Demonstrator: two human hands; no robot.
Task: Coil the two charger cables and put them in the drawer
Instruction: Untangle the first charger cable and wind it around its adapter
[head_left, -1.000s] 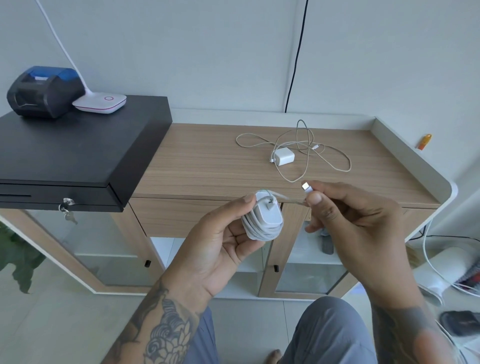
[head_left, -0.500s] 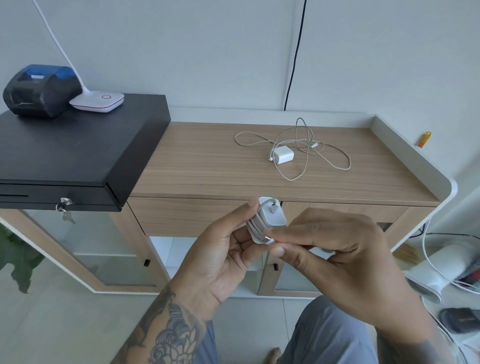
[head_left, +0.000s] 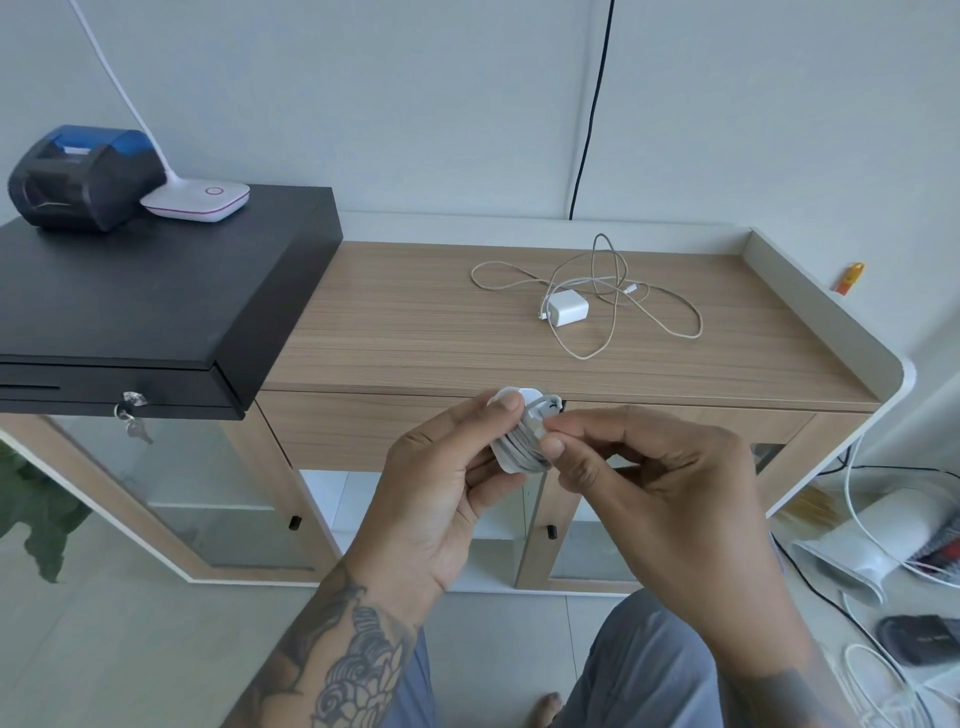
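A white charger with its cable wound around it (head_left: 522, 439) is held in front of the cabinet's drawer front (head_left: 374, 434). My left hand (head_left: 441, 499) grips this bundle from the left, thumb on top. My right hand (head_left: 644, 483) pinches the cable's end against the right side of the bundle. A second white charger (head_left: 567, 307) lies on the wooden countertop (head_left: 415, 322) with its cable (head_left: 649, 306) spread in loose loops around it. The drawer is closed.
A black cash drawer (head_left: 156, 306) sits on the left of the counter, with a printer (head_left: 78, 176) and a white lamp base (head_left: 197, 200) on it. Glass cabinet doors (head_left: 234, 514) are below. Cables and white objects (head_left: 862, 551) lie on the floor at right.
My right hand brought the cable's free end from the air down onto the wound bundle and now pinches it there. The bundle sits slightly higher, closer to the drawer front.
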